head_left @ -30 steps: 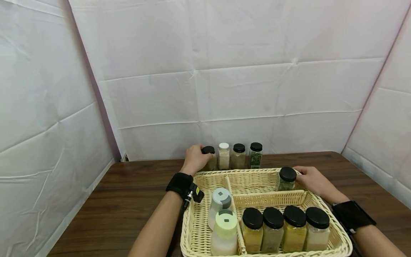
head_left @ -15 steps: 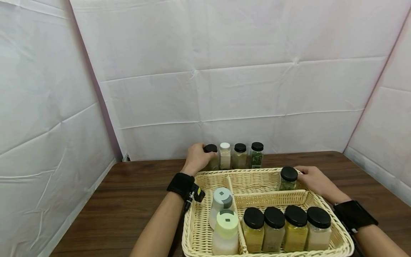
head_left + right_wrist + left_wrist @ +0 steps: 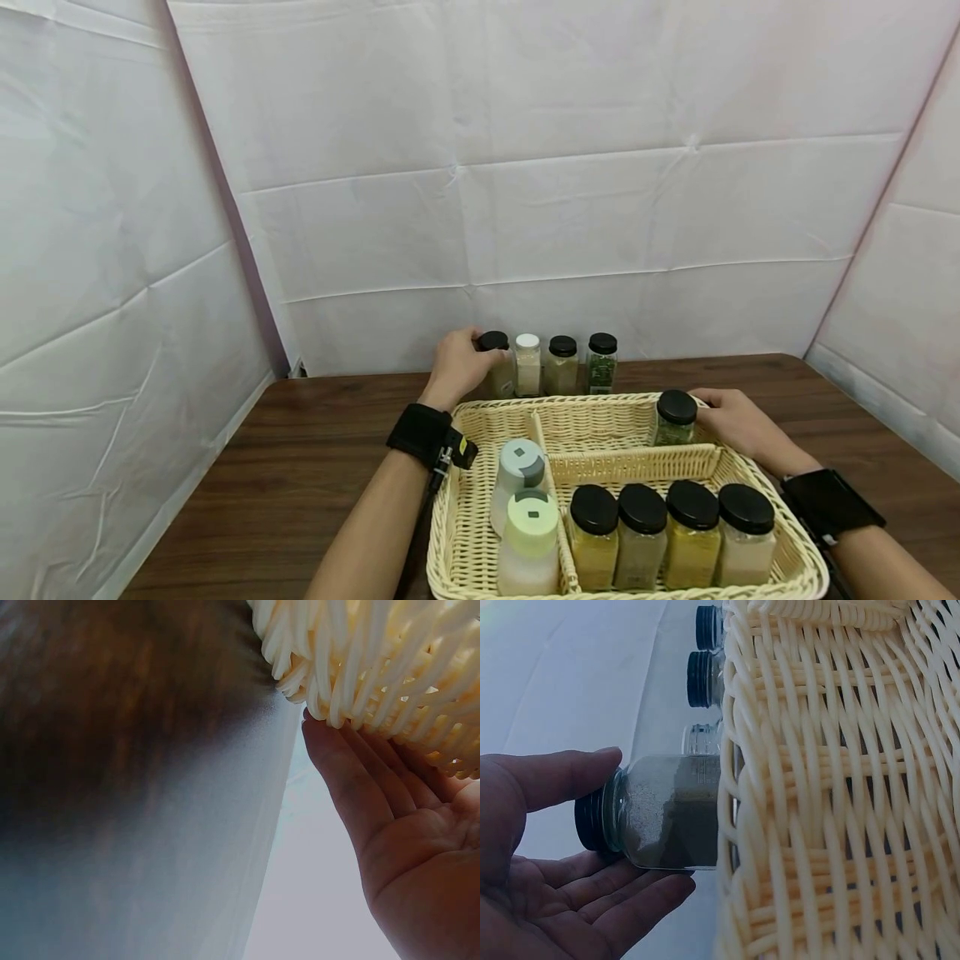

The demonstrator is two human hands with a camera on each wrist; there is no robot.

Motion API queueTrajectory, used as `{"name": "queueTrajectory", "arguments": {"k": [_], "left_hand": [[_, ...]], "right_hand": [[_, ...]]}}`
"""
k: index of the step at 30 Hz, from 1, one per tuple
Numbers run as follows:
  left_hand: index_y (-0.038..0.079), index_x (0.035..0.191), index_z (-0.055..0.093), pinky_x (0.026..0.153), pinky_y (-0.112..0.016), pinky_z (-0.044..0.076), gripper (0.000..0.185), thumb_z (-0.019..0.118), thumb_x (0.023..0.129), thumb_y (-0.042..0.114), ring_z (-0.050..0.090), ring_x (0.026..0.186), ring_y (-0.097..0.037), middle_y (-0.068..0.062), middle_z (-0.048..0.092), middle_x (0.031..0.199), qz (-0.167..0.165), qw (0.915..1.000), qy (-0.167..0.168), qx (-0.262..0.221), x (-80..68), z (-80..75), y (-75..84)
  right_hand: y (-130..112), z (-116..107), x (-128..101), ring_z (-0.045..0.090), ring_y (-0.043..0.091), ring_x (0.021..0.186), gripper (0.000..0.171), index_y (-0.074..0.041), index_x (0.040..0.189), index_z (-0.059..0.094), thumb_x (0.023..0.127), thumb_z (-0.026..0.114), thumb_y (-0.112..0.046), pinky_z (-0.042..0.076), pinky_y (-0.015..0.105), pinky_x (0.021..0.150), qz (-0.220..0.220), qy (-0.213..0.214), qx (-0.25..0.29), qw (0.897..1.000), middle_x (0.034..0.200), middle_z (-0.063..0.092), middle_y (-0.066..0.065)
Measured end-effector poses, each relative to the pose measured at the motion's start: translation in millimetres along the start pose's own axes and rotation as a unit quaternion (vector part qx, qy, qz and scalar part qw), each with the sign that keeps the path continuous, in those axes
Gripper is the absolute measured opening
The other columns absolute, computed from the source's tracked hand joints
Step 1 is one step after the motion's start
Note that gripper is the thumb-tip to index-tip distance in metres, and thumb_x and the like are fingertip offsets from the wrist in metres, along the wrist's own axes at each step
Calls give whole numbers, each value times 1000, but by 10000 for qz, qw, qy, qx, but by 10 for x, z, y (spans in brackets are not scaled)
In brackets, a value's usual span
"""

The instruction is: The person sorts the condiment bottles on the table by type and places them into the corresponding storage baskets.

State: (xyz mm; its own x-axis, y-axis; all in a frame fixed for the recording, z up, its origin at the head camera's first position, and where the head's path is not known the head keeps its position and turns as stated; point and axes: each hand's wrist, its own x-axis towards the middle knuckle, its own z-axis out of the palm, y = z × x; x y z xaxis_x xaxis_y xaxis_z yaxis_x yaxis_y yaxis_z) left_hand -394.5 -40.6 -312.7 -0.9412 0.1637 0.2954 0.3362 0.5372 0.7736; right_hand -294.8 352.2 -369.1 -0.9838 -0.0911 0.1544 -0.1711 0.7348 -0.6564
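Note:
My left hand [image 3: 457, 367] pinches a black-lidded spice jar [image 3: 679, 814] behind the basket's back left corner, thumb on one side of the neck and fingers on the other. The jar holds dark powder and stands at the left end of a row. To its right are a white-lidded jar [image 3: 528, 367], a black-lidded jar [image 3: 561, 375] and a jar of green flakes [image 3: 602, 371]. My right hand [image 3: 738, 423] lies at the back right corner of the wicker basket [image 3: 450, 575], its straight fingers [image 3: 349, 776] against the outer wall; its thumb is hidden.
The basket's left compartment holds two squeeze bottles, one blue-capped [image 3: 521, 467] and one green-capped [image 3: 529, 542]. Several black-lidded jars [image 3: 692, 533] line the front right compartment. A herb jar [image 3: 675, 421] stands in the back one. White sheeting [image 3: 570, 208] hangs behind the wooden table [image 3: 285, 475].
My left hand and its jar have shifted slightly back and toward the white-lidded jar. My right hand keeps its place on the basket. The whole head view has drifted a little.

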Motion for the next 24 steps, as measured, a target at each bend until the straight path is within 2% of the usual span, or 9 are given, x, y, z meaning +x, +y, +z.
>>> {"name": "queueTrajectory", "arguments": {"k": [3, 9, 12, 18, 24], "left_hand": [[-3, 118, 71, 74, -36, 49, 39, 82, 94, 26, 62, 89, -29, -17, 68, 106, 6, 10000, 16, 15, -11, -5, 26], [-5, 127, 69, 76, -37, 50, 47, 82, 94, 26, 63, 92, -29, -19, 69, 112, 56, 10000, -12, 10, -53, -15, 95], [-4, 125, 69, 74, -36, 49, 45, 82, 94, 26, 62, 89, -28, -17, 68, 109, 113, 9999, -47, -84, -71, -27, 131], [-1, 122, 71, 70, -34, 45, 39, 81, 95, 25, 59, 83, -25, -12, 68, 101, 411, 9990, -76, -123, -112, -65, 234], [0, 122, 72, 71, -34, 45, 39, 81, 95, 27, 60, 83, -25, -11, 69, 100, 721, 9973, -61, -75, -199, -88, 378]], "right_hand": [[-2, -8, -3, 63, 32, 109, 57, -2, 139, 65, 111, 53, -49, 47, 48, 90, -11, -7, 8, 10000, 125, 67, 16], [6, -8, -15, 64, 34, 110, 57, 0, 140, 64, 111, 54, -48, 49, 49, 89, -7, -22, -17, 10000, 127, 67, 18], [3, -8, -11, 64, 34, 109, 58, 0, 141, 64, 111, 54, -49, 48, 49, 89, 50, -43, -2, 10000, 126, 67, 18], [-10, -4, 1, 64, 31, 108, 60, 0, 140, 65, 110, 53, -51, 48, 48, 90, 65, -27, -33, 10000, 125, 68, 17], [-9, -2, 4, 63, 30, 107, 57, -1, 139, 65, 111, 53, -49, 47, 47, 89, 24, -7, 1, 10000, 124, 68, 16]]}}
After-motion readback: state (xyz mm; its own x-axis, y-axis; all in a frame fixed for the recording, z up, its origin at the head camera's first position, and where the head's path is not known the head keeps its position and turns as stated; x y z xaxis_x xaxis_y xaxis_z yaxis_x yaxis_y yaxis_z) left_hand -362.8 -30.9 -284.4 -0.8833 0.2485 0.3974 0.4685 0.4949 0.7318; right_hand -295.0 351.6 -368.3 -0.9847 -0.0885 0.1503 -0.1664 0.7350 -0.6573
